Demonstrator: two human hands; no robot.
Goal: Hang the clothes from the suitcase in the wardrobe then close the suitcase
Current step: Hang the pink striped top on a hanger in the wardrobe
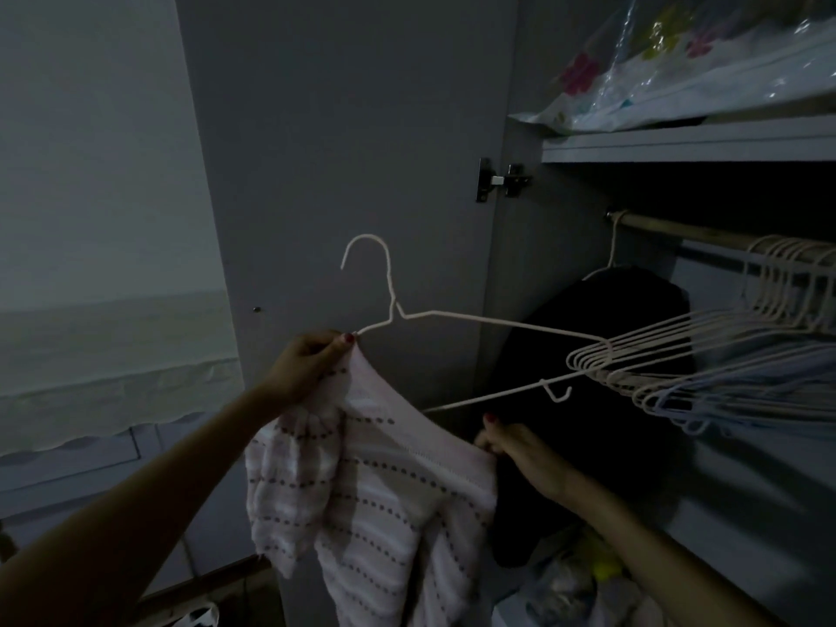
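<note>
A white wire hanger [452, 316] is held tilted in front of the open wardrobe, its hook pointing up. A pink and white garment with dotted stripes [375, 500] hangs from the hanger's left shoulder. My left hand [312, 359] pinches the garment's neckline against the hanger's left end. My right hand [511, 445] grips the garment's edge lower right, below the hanger's bottom wire. The wardrobe rail [687, 233] runs at the right. The suitcase is not in view.
Several empty white hangers [705, 355] crowd the rail at right. A dark garment [601, 355] hangs at the rail's left end. The open wardrobe door [344, 151] stands behind the hanger. A shelf [687, 142] above holds a flowered plastic bag [705, 70]. Bags lie at the wardrobe bottom.
</note>
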